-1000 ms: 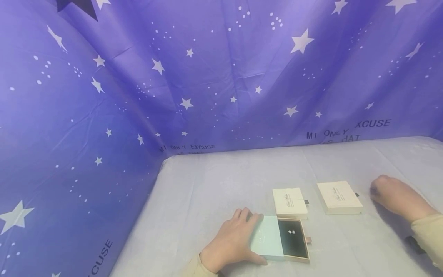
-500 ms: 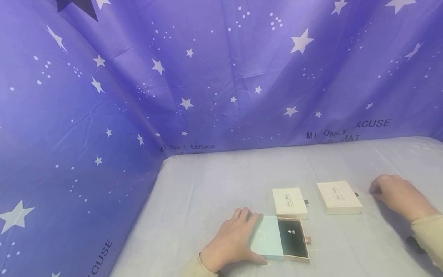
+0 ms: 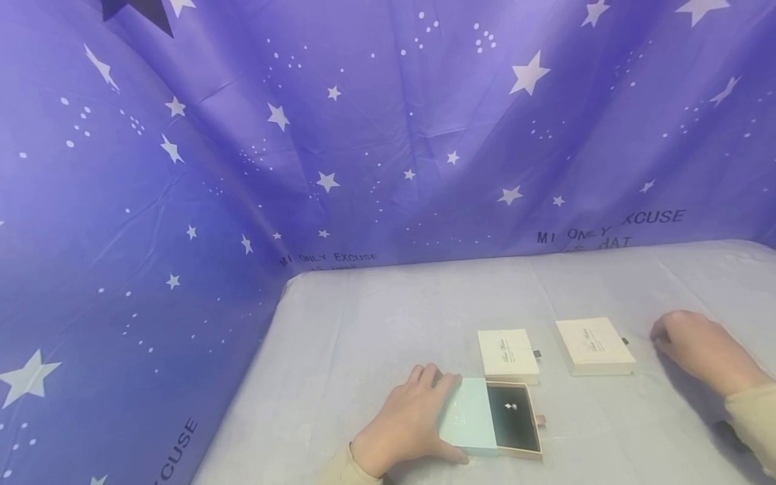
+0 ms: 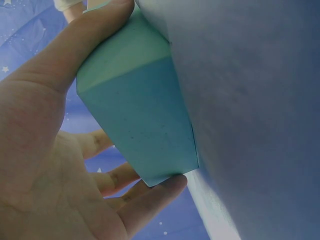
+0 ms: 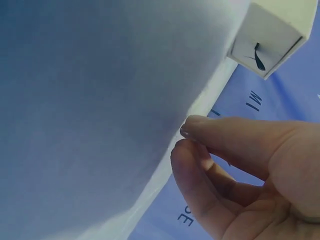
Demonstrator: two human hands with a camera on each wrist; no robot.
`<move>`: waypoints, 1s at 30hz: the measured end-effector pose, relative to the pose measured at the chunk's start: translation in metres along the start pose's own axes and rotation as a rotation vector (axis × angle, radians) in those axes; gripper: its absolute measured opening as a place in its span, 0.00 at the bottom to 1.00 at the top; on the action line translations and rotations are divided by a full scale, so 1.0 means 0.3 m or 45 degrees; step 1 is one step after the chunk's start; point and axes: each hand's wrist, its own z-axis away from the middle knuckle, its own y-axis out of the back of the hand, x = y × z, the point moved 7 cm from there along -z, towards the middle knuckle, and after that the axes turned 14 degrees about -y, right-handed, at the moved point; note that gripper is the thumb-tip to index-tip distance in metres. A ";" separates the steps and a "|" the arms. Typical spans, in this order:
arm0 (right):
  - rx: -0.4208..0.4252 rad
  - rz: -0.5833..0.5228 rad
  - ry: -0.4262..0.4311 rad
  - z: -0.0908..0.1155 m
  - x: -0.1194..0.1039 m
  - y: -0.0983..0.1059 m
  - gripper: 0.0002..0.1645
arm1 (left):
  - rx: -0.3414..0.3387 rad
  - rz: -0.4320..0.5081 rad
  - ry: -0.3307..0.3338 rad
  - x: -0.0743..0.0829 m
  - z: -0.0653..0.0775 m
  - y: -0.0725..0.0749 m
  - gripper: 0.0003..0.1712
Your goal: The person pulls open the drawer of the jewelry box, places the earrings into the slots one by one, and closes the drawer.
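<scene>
My left hand [image 3: 407,421] grips the mint-green sleeve [image 3: 469,413] of a jewellery box from its left side, thumb at the near edge and fingers at the far one. From the sleeve a drawer [image 3: 517,419] sticks out to the right, with a black lining and a pink tab. On the lining lies small silvery jewellery [image 3: 510,406]. In the left wrist view the sleeve's green side [image 4: 140,115] fills the space between thumb and fingers. My right hand [image 3: 697,347], low over the cloth, pinches a tiny silvery piece [image 5: 184,131] between thumb and fingertip; I cannot tell its kind.
A cream box [image 3: 508,355] with a dark tab stands just behind the mint one. Another cream box [image 3: 595,345] lies between it and my right hand. Grey cloth [image 3: 376,323] covers the table, and a purple star-printed curtain [image 3: 388,135] hangs behind and to the left.
My right hand's fingers have shifted slightly at the same spot. The left hand and the boxes stay where they were.
</scene>
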 end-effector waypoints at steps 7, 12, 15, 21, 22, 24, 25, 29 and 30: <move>0.125 -0.061 0.060 0.024 -0.036 0.041 0.05 | -0.003 -0.007 0.001 0.000 0.000 0.000 0.60; 0.186 -0.104 0.070 0.039 -0.077 0.075 0.06 | 0.001 -0.002 -0.001 0.001 0.002 0.003 0.60; 0.178 -0.121 0.059 0.047 -0.099 0.087 0.08 | 0.004 0.001 -0.005 0.003 0.002 0.005 0.59; 0.190 -0.152 0.093 0.071 -0.163 0.105 0.12 | 0.014 -0.013 -0.013 0.002 0.002 0.002 0.59; 0.202 -0.158 0.105 0.076 -0.176 0.109 0.12 | 0.015 -0.015 -0.014 0.002 0.003 0.001 0.59; 0.224 -0.168 0.118 0.084 -0.199 0.114 0.12 | 0.016 -0.013 -0.013 0.002 0.003 0.000 0.59; 0.231 -0.177 0.124 0.088 -0.209 0.116 0.12 | 0.016 -0.009 -0.012 0.001 0.003 0.001 0.59; 0.240 -0.201 0.159 0.104 -0.245 0.119 0.12 | 0.020 0.006 -0.012 0.002 0.003 0.004 0.59; 0.252 -0.198 0.179 0.108 -0.254 0.119 0.12 | 0.020 0.008 -0.011 0.001 0.003 0.005 0.59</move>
